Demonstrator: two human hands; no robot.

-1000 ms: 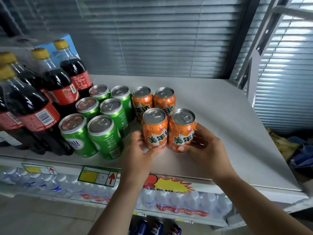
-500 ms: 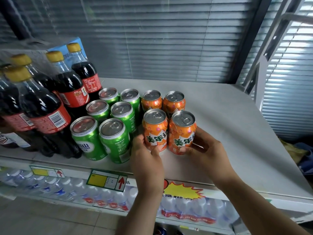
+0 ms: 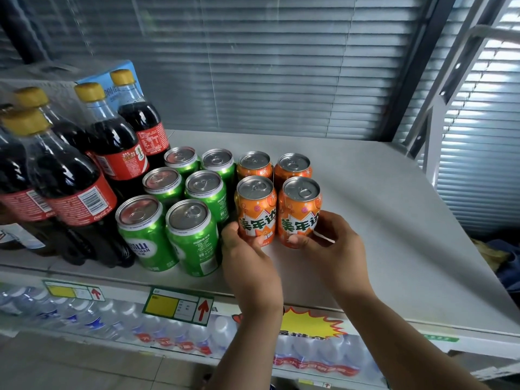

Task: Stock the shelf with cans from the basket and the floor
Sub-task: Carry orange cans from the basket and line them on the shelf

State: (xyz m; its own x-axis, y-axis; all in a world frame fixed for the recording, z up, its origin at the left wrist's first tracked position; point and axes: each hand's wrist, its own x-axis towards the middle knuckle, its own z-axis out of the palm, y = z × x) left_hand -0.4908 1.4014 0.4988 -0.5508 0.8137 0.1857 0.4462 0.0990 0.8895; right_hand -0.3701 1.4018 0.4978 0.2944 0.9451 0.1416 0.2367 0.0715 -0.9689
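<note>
The left hand (image 3: 249,266) curls round the front left orange can (image 3: 256,212), the right hand (image 3: 336,249) round the front right orange can (image 3: 299,212) — both cans standing on the shelf (image 3: 394,220), likely being squared, labels forward, against the rear orange cans (image 3: 254,164) beside the green cans (image 3: 194,235) — keeping flavours in tidy rows.
</note>
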